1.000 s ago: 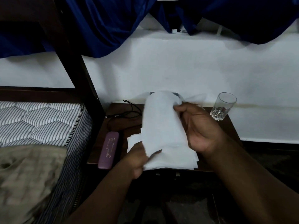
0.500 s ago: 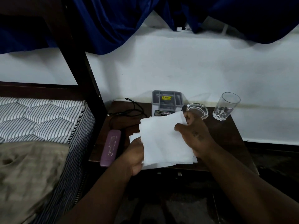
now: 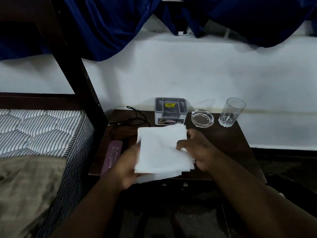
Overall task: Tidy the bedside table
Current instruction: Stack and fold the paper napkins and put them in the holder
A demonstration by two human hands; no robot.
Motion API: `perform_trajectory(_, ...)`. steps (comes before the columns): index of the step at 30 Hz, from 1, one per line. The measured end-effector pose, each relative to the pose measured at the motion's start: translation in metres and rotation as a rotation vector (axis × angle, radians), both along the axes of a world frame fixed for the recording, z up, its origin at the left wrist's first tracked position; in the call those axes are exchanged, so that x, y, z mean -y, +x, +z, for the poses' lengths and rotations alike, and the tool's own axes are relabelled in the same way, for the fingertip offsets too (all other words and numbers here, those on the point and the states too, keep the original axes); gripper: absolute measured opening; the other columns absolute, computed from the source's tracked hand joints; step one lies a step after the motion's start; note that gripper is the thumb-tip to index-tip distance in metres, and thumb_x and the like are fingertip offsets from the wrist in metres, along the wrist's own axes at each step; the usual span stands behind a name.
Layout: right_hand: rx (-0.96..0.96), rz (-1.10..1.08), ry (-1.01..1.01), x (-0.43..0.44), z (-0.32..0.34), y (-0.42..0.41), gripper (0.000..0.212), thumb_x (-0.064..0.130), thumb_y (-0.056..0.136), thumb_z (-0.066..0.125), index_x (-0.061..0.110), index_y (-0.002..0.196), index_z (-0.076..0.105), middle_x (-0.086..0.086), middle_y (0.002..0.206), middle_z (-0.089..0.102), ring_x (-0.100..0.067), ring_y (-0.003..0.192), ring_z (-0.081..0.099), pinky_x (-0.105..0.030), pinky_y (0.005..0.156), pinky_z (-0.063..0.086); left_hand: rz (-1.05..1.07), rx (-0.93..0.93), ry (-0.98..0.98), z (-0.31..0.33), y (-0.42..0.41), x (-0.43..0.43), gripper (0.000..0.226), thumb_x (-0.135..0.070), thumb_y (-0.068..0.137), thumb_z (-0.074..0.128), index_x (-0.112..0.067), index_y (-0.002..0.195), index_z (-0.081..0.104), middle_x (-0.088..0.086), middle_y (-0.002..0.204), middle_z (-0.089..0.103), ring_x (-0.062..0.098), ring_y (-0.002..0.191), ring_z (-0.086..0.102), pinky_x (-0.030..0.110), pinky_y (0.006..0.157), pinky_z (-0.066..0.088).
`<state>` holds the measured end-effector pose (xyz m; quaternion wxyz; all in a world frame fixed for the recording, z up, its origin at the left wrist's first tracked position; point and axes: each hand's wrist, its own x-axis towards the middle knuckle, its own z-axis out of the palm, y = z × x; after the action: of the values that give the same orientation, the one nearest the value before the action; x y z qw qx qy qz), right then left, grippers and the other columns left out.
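Note:
A stack of white paper napkins (image 3: 161, 150) lies nearly flat just above the front of the dark wooden bedside table (image 3: 240, 145). My left hand (image 3: 126, 166) grips the stack's near left corner from below. My right hand (image 3: 201, 149) holds its right edge, thumb on top. On the table stand a grey plastic organiser box (image 3: 170, 110), a clear glass ashtray (image 3: 202, 117) and an empty drinking glass (image 3: 231, 111). A purple case (image 3: 112, 156) lies along the table's left front, with a black cable (image 3: 132, 118) behind it.
A striped mattress (image 3: 39, 131) with an olive cloth (image 3: 29, 186) lies to the left, beside a dark bed post (image 3: 77, 66). Blue curtains (image 3: 120, 23) hang over the white wall behind the table. The floor below is dark.
The napkins were upright and hid the grey box and the ashtray. Both hands have lowered and flattened them into a squared stack near the table's front.

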<state>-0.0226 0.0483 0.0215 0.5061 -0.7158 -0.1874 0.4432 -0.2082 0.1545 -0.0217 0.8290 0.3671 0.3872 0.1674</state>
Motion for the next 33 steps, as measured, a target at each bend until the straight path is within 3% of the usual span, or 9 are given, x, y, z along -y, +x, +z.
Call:
perform_trajectory(3,0.034,0.041,0.054,-0.009,-0.005,-0.006,0.033,-0.014,0.071,0.064,0.009,0.096,0.065,-0.021,0.093,0.074,-0.028,0.074,0.069,-0.04,0.065,0.057,0.031,0.041,-0.071,0.001,-0.011,-0.012,0.061,-0.07,0.092,0.047,-0.023,0.115,0.078,0.01,0.118,0.077,0.029,0.109,0.074,0.045,0.084,0.061)
perform_trajectory(7,-0.024,0.13,0.101,-0.023,-0.019,-0.012,0.027,-0.004,0.079,0.069,0.006,0.104,0.068,-0.016,0.092,0.076,-0.025,0.074,0.07,-0.036,0.066,0.056,0.046,-0.012,0.076,-0.006,-0.019,-0.009,0.026,-0.007,0.084,0.075,-0.007,0.111,0.077,0.016,0.11,0.079,0.033,0.097,0.077,0.043,0.071,0.064)
perform_trajectory(10,0.031,-0.06,0.065,-0.033,-0.031,0.01,0.005,0.009,0.093,0.064,0.011,0.097,0.066,-0.01,0.083,0.07,-0.017,0.061,0.062,-0.024,0.053,0.054,0.125,-0.015,0.128,-0.006,-0.029,-0.013,0.041,0.005,0.082,0.072,-0.01,0.12,0.072,0.018,0.118,0.075,0.034,0.101,0.076,0.041,0.071,0.063)
perform_trajectory(12,0.163,-0.151,-0.02,-0.035,-0.045,0.028,0.006,0.009,0.094,0.06,0.012,0.097,0.065,-0.014,0.089,0.069,-0.023,0.069,0.064,-0.03,0.06,0.058,0.148,0.0,0.09,-0.004,-0.038,-0.021,0.047,0.003,0.084,0.069,-0.004,0.13,0.065,0.018,0.123,0.073,0.033,0.102,0.076,0.038,0.07,0.063)
perform_trajectory(15,0.57,0.087,-0.329,-0.032,-0.062,0.03,0.032,0.03,0.087,0.072,0.014,0.114,0.068,-0.011,0.12,0.07,-0.029,0.112,0.066,-0.041,0.1,0.053,0.136,-0.003,0.055,-0.003,-0.049,-0.03,0.048,-0.003,0.087,0.065,-0.003,0.135,0.061,0.018,0.129,0.07,0.036,0.114,0.07,0.042,0.078,0.065)
perform_trajectory(20,0.879,0.34,-0.535,-0.031,-0.066,-0.004,0.091,0.074,0.063,0.074,0.014,0.128,0.054,-0.01,0.133,0.051,-0.033,0.125,0.051,-0.046,0.1,0.047,0.17,0.017,0.07,-0.002,-0.052,-0.036,0.047,-0.003,0.092,0.06,-0.004,0.139,0.057,0.018,0.136,0.066,0.037,0.128,0.061,0.046,0.093,0.057)
perform_trajectory(26,0.882,0.382,-0.518,-0.031,-0.069,-0.019,0.065,0.056,0.076,0.077,0.018,0.125,0.058,-0.01,0.134,0.049,-0.034,0.128,0.047,-0.045,0.103,0.045,0.22,0.02,0.052,-0.001,-0.048,-0.036,0.046,0.0,0.092,0.061,-0.004,0.138,0.059,0.016,0.132,0.069,0.034,0.123,0.064,0.036,0.077,0.065)
perform_trajectory(30,0.805,0.258,-0.325,-0.029,-0.078,-0.03,0.025,0.032,0.079,0.075,0.02,0.098,0.065,-0.008,0.112,0.063,-0.03,0.106,0.062,-0.033,0.083,0.051,0.237,0.009,0.053,0.0,-0.049,-0.038,0.045,-0.001,0.092,0.061,-0.002,0.137,0.059,0.016,0.128,0.069,0.036,0.118,0.065,0.038,0.081,0.064)
perform_trajectory(33,0.57,-0.001,-0.16,-0.029,-0.08,-0.034,0.02,0.017,0.076,0.072,0.022,0.083,0.054,0.002,0.079,0.061,-0.023,0.078,0.061,-0.027,0.06,0.042,0.18,-0.01,0.07,0.006,-0.051,-0.037,0.044,-0.007,0.083,0.069,-0.003,0.126,0.06,0.016,0.098,0.066,0.035,0.074,0.06,0.03,0.051,0.061)
